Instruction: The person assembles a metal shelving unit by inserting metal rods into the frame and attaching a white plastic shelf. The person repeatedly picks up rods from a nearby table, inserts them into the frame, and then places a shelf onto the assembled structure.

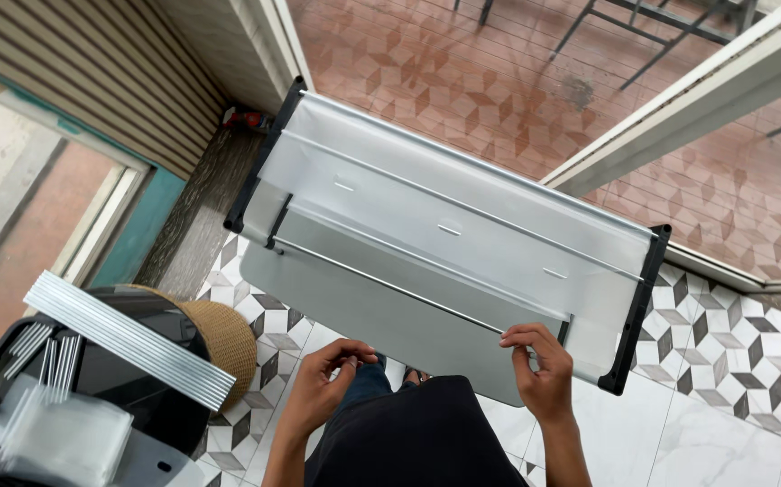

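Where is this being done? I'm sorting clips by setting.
Likely a home doorway onto a patio: patterned tile floor, a sliding door frame and a reddish paved terrace beyond.

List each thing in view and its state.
Panel: held up, tilted, between black end brackets.
Right hand: gripping the panel's near edge.
Left hand: curled, just off the panel.
Rods: bundled, lying across a black stool.
Basket: on the floor.
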